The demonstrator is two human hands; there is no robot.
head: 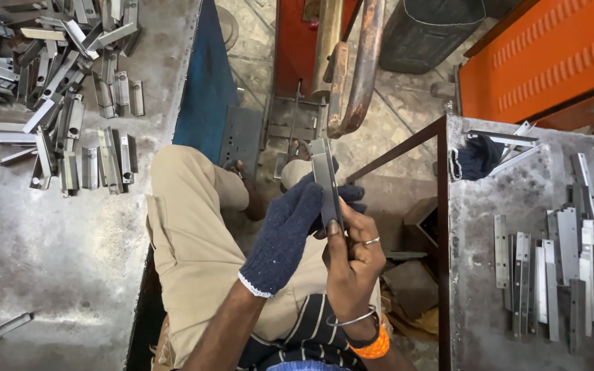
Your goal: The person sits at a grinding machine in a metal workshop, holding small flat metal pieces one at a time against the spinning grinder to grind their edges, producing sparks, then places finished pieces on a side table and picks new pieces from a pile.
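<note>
Two hands, gloved left hand and bare right hand, together clamp one grey metal strip upright.

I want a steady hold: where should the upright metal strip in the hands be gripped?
Probably on the metal strip's lower half, pinched across its long narrow edges from below, as the right hand and gloved left hand do; it stands upright, top end free.

Metal strip's lower end, apparently behind gloved left hand.

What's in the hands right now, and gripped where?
One flat grey metal strip, held upright. The gloved left hand and bare right hand both grip its lower end; the upper part stands free.
</note>
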